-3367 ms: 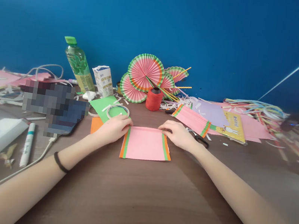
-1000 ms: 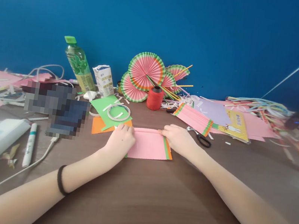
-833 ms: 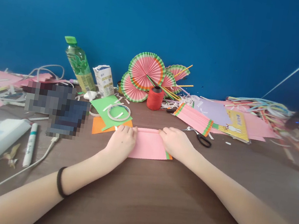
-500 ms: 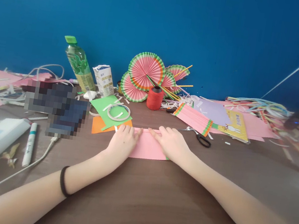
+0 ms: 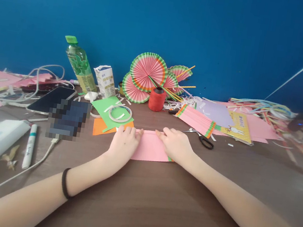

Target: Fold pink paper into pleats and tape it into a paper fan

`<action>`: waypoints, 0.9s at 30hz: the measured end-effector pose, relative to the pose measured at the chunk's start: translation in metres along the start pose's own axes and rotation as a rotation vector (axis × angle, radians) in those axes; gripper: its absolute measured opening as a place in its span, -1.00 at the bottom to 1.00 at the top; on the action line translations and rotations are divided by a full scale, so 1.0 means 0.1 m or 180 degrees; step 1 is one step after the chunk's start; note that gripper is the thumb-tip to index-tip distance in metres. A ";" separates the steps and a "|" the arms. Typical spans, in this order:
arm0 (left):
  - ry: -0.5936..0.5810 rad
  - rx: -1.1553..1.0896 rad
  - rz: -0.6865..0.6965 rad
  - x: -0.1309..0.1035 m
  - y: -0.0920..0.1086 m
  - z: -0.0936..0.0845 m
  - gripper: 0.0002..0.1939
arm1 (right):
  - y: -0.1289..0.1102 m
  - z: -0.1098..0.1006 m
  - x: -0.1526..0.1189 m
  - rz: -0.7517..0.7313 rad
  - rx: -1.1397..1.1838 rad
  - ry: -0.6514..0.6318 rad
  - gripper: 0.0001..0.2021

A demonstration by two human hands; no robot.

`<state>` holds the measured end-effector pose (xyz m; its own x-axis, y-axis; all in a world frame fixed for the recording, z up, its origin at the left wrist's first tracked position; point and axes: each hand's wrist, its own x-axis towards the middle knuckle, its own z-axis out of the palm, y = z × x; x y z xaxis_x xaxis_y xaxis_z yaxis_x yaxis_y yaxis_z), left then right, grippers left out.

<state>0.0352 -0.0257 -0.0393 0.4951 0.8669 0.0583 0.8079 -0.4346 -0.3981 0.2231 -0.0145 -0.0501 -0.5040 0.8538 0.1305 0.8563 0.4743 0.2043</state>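
Observation:
A sheet of pink paper (image 5: 151, 150) lies flat on the table, with a narrow fold along its far edge and a bit of green at its right end. My left hand (image 5: 124, 144) grips the left part of that folded edge, fingers curled over it and thumb pointing inward. At the right part of the fold, my right hand (image 5: 176, 145) pinches the paper with thumb and bent fingers. Just beyond the right hand lie scissors (image 5: 206, 142) with black handles and a pleated pink strip (image 5: 195, 120) with green and orange ends.
Behind the paper stand a red thread spool (image 5: 156, 101) and round pleated paper fans (image 5: 148, 71). To the left are a tape roll (image 5: 110, 112) on green paper (image 5: 102, 106), a tilted green bottle (image 5: 79, 64), a carton (image 5: 105, 81), a phone (image 5: 52, 101) and a marker (image 5: 29, 146).
My right thumb and fingers have slid slightly to the right along the fold. My left hand has stayed almost in place, and the paper lies where it was.

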 end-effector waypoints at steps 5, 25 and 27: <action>0.0394 0.0013 0.0065 0.00 -0.03 0.06 -0.56 | 0.03 0.06 0.01 -0.0093 0.0100 0.0230 -0.63; 0.1070 -0.0663 0.0202 0.12 -0.24 0.30 -0.80 | 0.26 0.27 0.14 -0.0316 0.1352 0.0979 -0.77; 0.1197 -0.0795 0.0226 0.13 -0.26 0.31 -0.79 | 0.27 0.30 0.15 -0.0249 0.1740 0.1045 -0.82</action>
<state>0.0105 0.0044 -0.0566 0.5963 0.7040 0.3857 0.7973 -0.5752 -0.1828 0.2422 0.0176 -0.0714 -0.5012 0.7432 0.4432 0.7058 0.6474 -0.2875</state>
